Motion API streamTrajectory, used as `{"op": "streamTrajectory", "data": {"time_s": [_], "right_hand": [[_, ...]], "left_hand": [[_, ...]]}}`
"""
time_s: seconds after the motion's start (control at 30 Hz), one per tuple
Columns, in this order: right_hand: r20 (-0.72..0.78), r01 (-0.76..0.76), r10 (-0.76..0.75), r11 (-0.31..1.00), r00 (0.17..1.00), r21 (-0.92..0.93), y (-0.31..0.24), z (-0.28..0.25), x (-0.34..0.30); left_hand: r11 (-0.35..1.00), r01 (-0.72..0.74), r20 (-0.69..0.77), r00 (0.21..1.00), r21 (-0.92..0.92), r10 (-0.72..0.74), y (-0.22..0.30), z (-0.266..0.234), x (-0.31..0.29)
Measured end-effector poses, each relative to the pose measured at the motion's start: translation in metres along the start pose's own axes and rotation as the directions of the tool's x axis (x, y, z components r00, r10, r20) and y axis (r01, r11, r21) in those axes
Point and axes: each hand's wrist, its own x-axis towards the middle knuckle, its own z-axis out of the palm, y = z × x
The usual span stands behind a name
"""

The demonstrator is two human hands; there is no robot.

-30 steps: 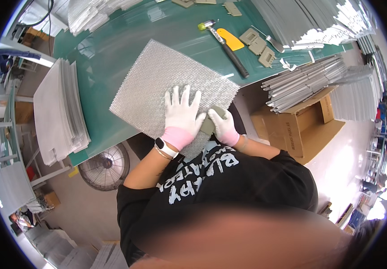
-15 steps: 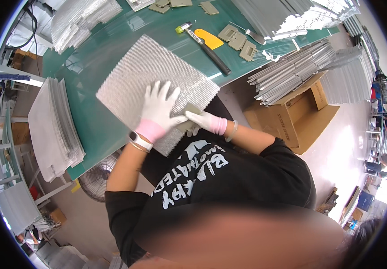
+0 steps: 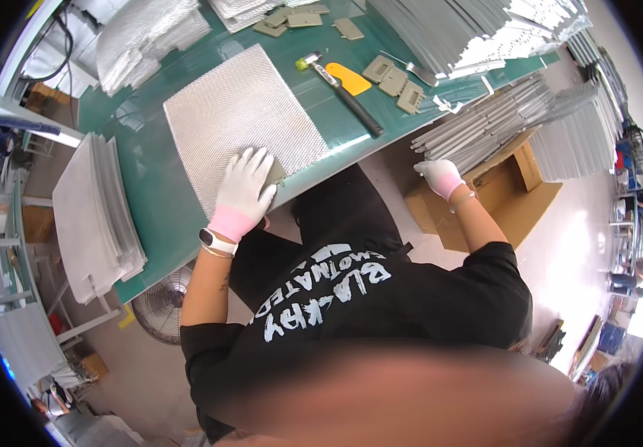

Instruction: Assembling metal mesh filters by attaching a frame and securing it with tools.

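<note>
Mesh panel [image 3: 232, 104] | left hand [image 3: 243, 188] open, laid over it | right hand [image 3: 439, 176] outstretched near strips [image 3: 482, 123], grip unclear

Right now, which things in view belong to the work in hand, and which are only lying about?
Belonging, it seems:
mesh panel, under the left hand
olive plastic piece, by that hand
perhaps the metal strips, close to the right hand

Apparently just lying about:
hammer
yellow scraper
floor fan
</note>
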Motion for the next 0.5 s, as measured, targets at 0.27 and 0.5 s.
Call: {"op": "streamTrajectory", "data": {"time_s": [0.27, 0.5], "right_hand": [[-0.478, 0.653, -0.545, 0.753, 0.689, 0.082, -0.158, -0.18, -0.033], [-0.763, 0.989, -0.63, 0.114, 0.146, 0.095, -0.258, -0.183, -0.025]], "left_hand": [[0.664, 0.009, 0.006, 1.0, -0.748, -0.007, 0.098, 0.025, -0.019], [0.06, -0.084, -0.086, 0.996, -0.995, -0.023, 0.112, 0.025, 0.02]]}}
